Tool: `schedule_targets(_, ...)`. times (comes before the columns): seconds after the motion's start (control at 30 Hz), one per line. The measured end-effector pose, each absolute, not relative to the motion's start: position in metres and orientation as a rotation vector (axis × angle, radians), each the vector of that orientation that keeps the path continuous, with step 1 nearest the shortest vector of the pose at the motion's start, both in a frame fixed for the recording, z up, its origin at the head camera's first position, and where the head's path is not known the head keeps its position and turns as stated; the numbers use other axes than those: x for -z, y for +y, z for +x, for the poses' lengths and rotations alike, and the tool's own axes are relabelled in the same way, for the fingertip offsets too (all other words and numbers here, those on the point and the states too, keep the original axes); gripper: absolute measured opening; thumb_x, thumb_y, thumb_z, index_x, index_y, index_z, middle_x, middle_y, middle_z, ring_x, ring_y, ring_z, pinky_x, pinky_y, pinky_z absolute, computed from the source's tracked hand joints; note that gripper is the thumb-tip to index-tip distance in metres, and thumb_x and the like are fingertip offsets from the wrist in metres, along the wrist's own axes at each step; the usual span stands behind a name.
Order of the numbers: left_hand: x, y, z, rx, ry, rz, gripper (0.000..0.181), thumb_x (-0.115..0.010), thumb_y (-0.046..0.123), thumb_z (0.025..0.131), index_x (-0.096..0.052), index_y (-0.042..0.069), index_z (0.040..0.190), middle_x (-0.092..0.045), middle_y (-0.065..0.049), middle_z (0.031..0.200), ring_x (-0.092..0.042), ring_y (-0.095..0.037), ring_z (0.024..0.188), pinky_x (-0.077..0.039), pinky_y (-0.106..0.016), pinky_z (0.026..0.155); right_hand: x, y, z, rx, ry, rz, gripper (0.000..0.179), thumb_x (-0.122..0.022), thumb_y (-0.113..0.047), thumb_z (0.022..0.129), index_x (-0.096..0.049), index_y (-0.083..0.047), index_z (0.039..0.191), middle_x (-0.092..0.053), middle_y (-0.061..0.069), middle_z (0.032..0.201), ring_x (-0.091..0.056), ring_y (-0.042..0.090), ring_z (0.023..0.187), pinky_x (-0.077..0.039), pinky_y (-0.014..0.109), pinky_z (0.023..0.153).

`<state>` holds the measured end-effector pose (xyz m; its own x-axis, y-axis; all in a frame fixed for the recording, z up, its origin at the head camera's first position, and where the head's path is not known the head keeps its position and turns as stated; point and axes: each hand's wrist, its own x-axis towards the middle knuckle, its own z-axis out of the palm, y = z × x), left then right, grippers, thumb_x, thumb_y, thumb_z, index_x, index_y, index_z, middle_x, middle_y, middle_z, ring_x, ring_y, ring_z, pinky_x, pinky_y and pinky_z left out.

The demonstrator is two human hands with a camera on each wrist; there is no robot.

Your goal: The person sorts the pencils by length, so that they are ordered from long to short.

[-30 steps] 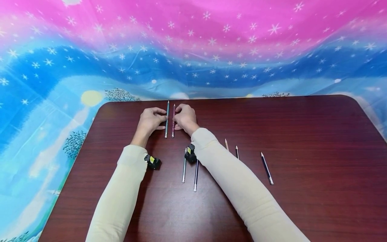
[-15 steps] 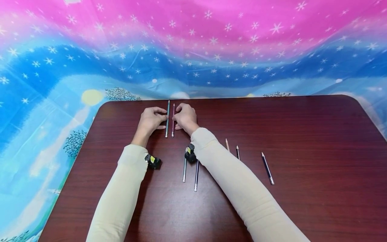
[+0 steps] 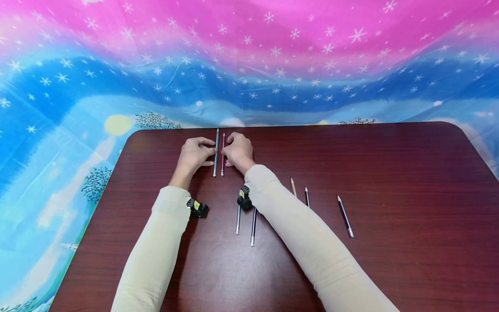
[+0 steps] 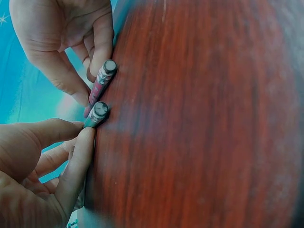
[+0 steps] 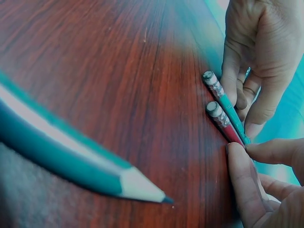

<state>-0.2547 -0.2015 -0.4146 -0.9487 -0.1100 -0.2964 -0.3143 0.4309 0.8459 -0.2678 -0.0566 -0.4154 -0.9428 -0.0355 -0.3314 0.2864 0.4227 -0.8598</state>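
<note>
In the head view, a green pencil and a pink pencil lie side by side near the table's far edge, a narrow gap between them, erasers toward the person. The left hand holds the green one from its left side with thumb and fingertips. From the right, the right hand holds the pink one, its thumb overlapping the shaft. Both wrist views show the erasers close to the wood, with the pencils' far parts hidden behind the fingers. A large green-and-white pencil tip fills the right wrist view's lower left.
Two pencils, one greenish and one dark, lie partly under the right forearm. Beyond that arm show a light pencil, a black pencil and another dark pencil. A snowflake-patterned cloth hangs behind the table.
The pink pencil and the right hand have shifted very slightly left, and the pencil has straightened a little. The left hand and the green pencil stay nearly still.
</note>
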Motion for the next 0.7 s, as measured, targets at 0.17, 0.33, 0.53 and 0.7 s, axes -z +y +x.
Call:
schedule_targets(0.17,0.4133,-0.2016,-0.2543,-1.526,2.486,-0.379,0.030,-0.067,0.012,0.102,-0.070,0.006,0.131,-0.069,-0.015,0.111,-0.073,-0.011,0.073,-0.066,-0.027,0.068,0.4156,-0.0566,-0.2683,1.528,2.378,0.213,0.030,-0.073,-0.005,0.096,-0.064,-0.010,0.125,-0.069,0.015,0.114,-0.067,0.016,0.056,-0.062,0.026,0.052)
schedule_targets(0.33,0.4131,-0.2014,-0.2545,-1.539,2.481,-0.384,0.030,-0.068,0.012,0.101,-0.070,0.006,0.130,-0.070,-0.014,0.108,-0.073,-0.010,0.071,-0.066,-0.027,0.067,0.4157,-0.0561,-0.2677,1.540,2.378,0.209,0.031,-0.073,-0.004,0.096,-0.064,-0.009,0.124,-0.070,0.016,0.113,-0.068,0.017,0.056,-0.063,0.026,0.053)
schedule_targets(0.53,0.4138,-0.2017,-0.2535,-1.531,2.482,-0.379,0.030,-0.068,0.013,0.101,-0.070,0.006,0.130,-0.070,-0.014,0.108,-0.073,-0.010,0.070,-0.066,-0.027,0.068,0.4155,-0.0555,-0.2666,1.557,2.363,0.209,0.029,-0.073,-0.004,0.096,-0.064,-0.008,0.124,-0.070,0.016,0.111,-0.069,0.018,0.057,-0.063,0.027,0.054)
schedule_targets(0.7,0.4140,-0.2012,-0.2538,-1.530,2.487,-0.378,0.030,-0.069,0.013,0.101,-0.070,0.006,0.130,-0.070,-0.015,0.109,-0.073,-0.010,0.070,-0.066,-0.027,0.068,0.4160,-0.0555,-0.2664,1.589,2.354,0.212,0.028,-0.072,-0.002,0.096,-0.065,-0.007,0.123,-0.070,0.016,0.109,-0.069,0.019,0.057,-0.064,0.027,0.055)
